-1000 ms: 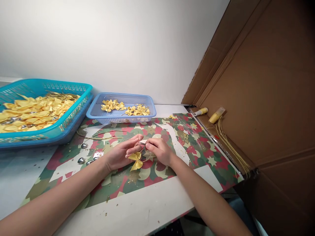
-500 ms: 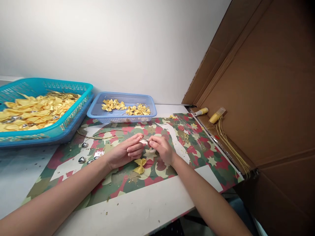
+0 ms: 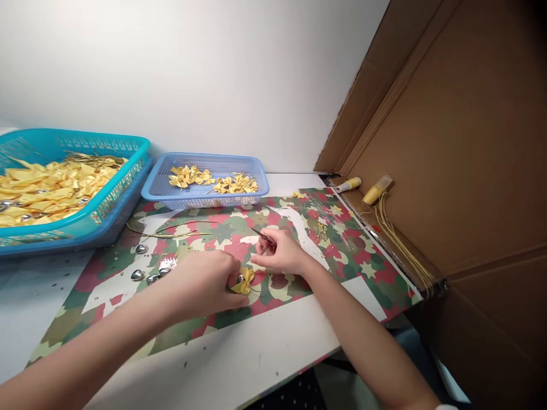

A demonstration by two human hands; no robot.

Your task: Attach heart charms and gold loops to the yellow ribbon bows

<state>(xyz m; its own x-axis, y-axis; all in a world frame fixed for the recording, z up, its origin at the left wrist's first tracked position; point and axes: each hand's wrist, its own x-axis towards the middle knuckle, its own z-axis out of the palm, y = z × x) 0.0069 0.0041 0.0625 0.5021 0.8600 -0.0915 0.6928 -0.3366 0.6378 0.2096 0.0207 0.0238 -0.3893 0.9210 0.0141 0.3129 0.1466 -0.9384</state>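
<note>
My left hand (image 3: 213,282) is down at the mat with its thumb and fingers closed about the left side of a small yellow ribbon bow (image 3: 245,281). A bit of silver shows at the bow's middle, beside the fingertips. Just to the right, my right hand (image 3: 280,250) is curled round a thin dark pointed tool (image 3: 261,234). Its tip points up and left; I cannot tell if it is tweezers or scissors. Shiny silver heart beads (image 3: 137,275) lie left of my left forearm, near a small patterned silvery piece (image 3: 168,262).
A turquoise basket (image 3: 122,185) full of yellow bows stands at left. Behind the mat (image 3: 342,250) is a blue basket (image 3: 205,203) with two heaps of bows. Gold wires (image 3: 171,233) lie on the mat. Cardboard (image 3: 453,171) walls the right side, with yellow spools (image 3: 376,191) beside it.
My left hand has come down from beside the right fingertips to the bow on the mat. The dark tool now sticks out up-left from my right hand. The view has shifted slightly.
</note>
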